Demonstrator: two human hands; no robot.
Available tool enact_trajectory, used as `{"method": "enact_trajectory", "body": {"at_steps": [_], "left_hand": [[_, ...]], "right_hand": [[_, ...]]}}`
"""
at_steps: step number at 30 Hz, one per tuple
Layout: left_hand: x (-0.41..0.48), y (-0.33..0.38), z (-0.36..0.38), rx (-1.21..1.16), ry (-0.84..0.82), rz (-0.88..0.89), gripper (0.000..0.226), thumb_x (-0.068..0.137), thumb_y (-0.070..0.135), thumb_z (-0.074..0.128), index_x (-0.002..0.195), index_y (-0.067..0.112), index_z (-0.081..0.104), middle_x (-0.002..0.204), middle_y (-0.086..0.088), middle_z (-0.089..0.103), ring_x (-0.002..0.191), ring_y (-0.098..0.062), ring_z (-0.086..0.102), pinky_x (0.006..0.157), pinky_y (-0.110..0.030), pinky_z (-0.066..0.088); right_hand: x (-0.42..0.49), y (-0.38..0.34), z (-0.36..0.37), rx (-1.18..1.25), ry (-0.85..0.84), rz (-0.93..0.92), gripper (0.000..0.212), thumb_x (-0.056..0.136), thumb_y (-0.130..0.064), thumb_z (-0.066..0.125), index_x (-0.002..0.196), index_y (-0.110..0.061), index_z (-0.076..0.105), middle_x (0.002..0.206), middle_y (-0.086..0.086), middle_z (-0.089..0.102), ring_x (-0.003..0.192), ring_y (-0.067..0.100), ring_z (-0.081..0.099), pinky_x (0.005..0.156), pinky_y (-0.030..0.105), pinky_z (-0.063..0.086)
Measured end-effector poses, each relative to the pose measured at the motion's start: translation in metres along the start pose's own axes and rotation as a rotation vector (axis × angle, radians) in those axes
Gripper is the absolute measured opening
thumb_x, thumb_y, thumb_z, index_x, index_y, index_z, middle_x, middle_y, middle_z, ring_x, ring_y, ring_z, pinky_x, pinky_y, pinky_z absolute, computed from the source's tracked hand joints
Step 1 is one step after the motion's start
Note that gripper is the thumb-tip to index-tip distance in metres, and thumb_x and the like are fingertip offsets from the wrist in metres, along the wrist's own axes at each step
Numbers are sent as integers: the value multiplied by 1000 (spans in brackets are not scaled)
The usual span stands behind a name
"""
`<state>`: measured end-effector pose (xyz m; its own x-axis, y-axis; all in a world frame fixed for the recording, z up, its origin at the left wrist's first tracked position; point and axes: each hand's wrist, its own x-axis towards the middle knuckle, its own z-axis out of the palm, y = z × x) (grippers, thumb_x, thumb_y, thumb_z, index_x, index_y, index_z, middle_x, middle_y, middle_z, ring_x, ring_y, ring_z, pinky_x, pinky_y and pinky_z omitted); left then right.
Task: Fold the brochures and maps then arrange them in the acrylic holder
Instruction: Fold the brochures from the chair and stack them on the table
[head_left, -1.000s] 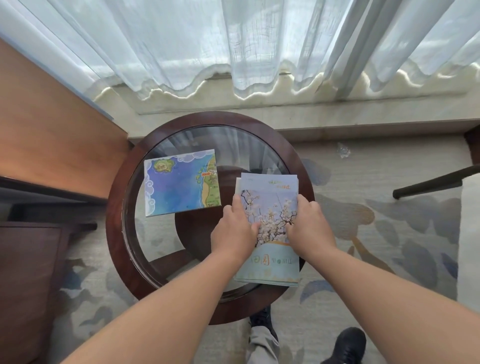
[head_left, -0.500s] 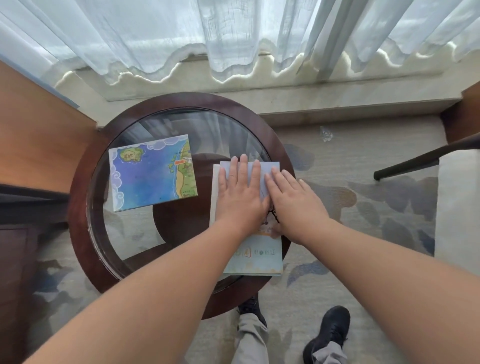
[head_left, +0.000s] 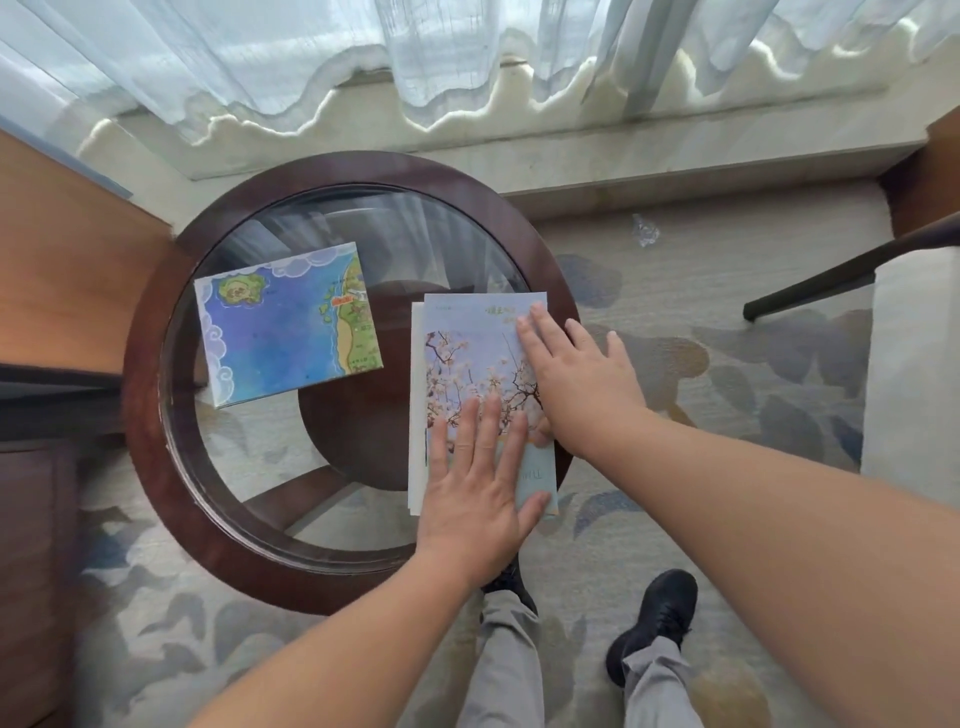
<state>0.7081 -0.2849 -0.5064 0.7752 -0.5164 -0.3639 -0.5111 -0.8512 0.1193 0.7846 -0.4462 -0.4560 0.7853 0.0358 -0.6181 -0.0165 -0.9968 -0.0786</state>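
Hands have split up since half a second ago: back then both sat side by side on the top half, now the left hand (head_left: 475, 488) has slid down toward the near end and the right hand (head_left: 576, 379) has gone out to the far right edge.

The thing under them is the folded pale-blue paper brochure with the white blossom-branch photo (head_left: 467, 353). It lies flat on the right side of the round glass-topped table with the dark wooden rim (head_left: 150, 415), long way pointing away from the person.

The left fingers (head_left: 488, 426) are straight and a little fanned, flat on the photo. The palm covers the lower stretch and the thumb lies out on the plain blue band at the near right corner. So most of the blossom picture shows beyond those fingertips.

The right fingers (head_left: 535, 332) are spread wide and flat too. Only the first two land on the paper, near its far right corner; the others hang past the edge over the rim. The right thumb tucks in just beside the left fingertips.

Off to the left of both hands, well apart, sits the folded blue sea-and-coast illustrated map (head_left: 288, 325), with neither hand on it.
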Motion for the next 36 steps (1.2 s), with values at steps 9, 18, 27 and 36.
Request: {"method": "enact_trajectory", "body": {"at_steps": [9,18,27,36], "left_hand": [[12,7,-46,-45,-151,-111,98,69,84,24,150,29,14,160,-7,6,147,-30,0,117,-49,7],[87,180,-110,-197,-65,146,69,90,57,49,147,23,33,155,-7,27,142,-24,26,113,-40,28],[129,432,-108,-205,-179,314,64,93,47,52,148,23,30,151,-5,29,135,-27,39,109,-41,37],[171,608,-62,-117,-241,442,61,93,45,52,146,23,31,150,-5,35,127,-27,48,98,-40,44]], "right_hand": [[-28,20,-9,238,137,-12,88,92,-37,60,156,-19,3,164,2,3,149,26,11,115,45,26],[-148,211,3,402,281,304,71,91,-39,56,151,-19,23,153,4,30,139,26,31,107,43,37],[-289,420,78,607,290,582,59,91,-35,52,144,-17,33,144,8,39,128,31,41,98,43,43],[-359,548,170,860,312,821,42,91,-36,54,127,-18,45,137,7,45,129,28,42,91,41,46]]}}
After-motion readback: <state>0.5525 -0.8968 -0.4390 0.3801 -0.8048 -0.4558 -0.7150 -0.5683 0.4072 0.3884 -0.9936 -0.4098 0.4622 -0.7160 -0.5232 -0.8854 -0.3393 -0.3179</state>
